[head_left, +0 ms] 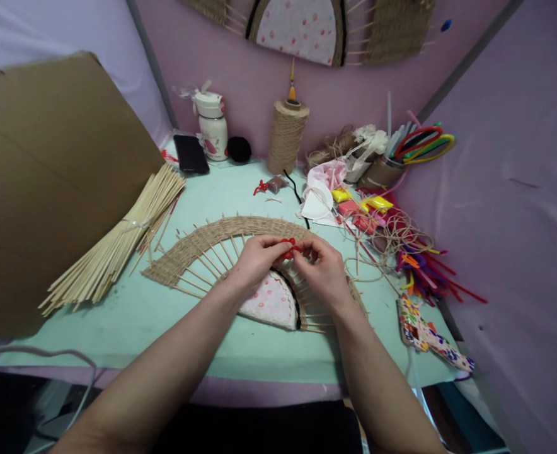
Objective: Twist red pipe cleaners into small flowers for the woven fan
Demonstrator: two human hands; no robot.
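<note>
Between my two hands is a small red looped piece (289, 247) that looks like bent pipe cleaner. My left hand (261, 255) pinches its left side, and my right hand (320, 261) pinches its right side, fingertips close together. Both hands are above a woven fan (198, 243) of twine and thin sticks lying on the table. The fan's white half-round centre (271, 302) carries small pink-red marks and a black edge. My hands and forearms cover part of the weave.
A bundle of sticks (118, 243) lies left, before a cardboard sheet (46, 164). A twine spool (288, 135), white bottle (213, 129) and phone (191, 154) stand or lie at the back. Right are coloured pipe cleaners (424, 268), tangled twine (401, 230) and a flower-patterned glue gun (430, 334).
</note>
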